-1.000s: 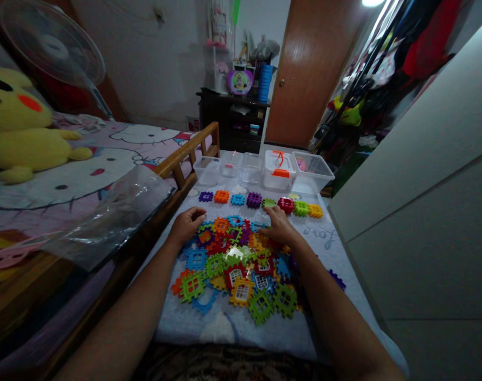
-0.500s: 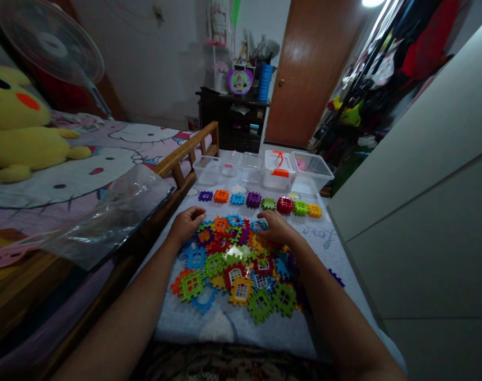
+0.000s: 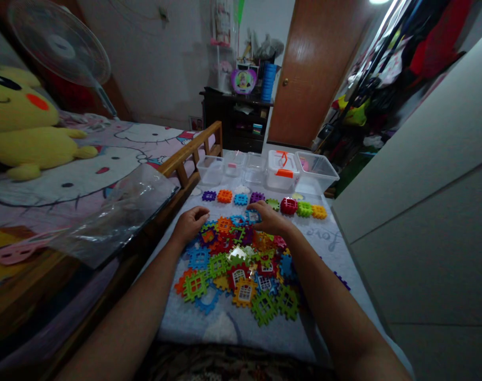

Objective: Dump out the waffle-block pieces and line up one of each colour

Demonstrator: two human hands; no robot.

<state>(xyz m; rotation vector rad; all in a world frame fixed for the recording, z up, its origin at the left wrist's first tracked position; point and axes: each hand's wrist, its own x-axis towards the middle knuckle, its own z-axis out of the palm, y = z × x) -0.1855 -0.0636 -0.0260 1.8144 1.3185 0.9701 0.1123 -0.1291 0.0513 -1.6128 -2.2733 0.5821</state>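
Note:
My right hand (image 3: pixel 269 218) is closed on the edge of a blue toothed building-block tile (image 3: pixel 253 216) with a window shape, raised just above the far side of the heap. Part of that tile is covered by my fingers. At the heap's left far corner, my left hand (image 3: pixel 191 223) hovers with loosely curled fingers, a gap at the thumb and nothing visible in it. Between my forearms spreads a pile of coloured tiles, among them a yellow window tile (image 3: pixel 244 292), a green tile (image 3: pixel 263 308) and a light blue tile (image 3: pixel 199 257).
Beyond the pile runs a row of joined blocks, from purple (image 3: pixel 209 196) to a red one (image 3: pixel 289 206) and a yellow one (image 3: pixel 319 211). Clear plastic boxes (image 3: pixel 317 169) line the table's far end. A wooden bed rail (image 3: pixel 191 151) borders the left; a pale cabinet (image 3: pixel 427 211) the right.
My right hand has lifted the blue tile off the pile and moved it slightly left and away from me. My left hand stays nearly in place. The view has shifted a little.

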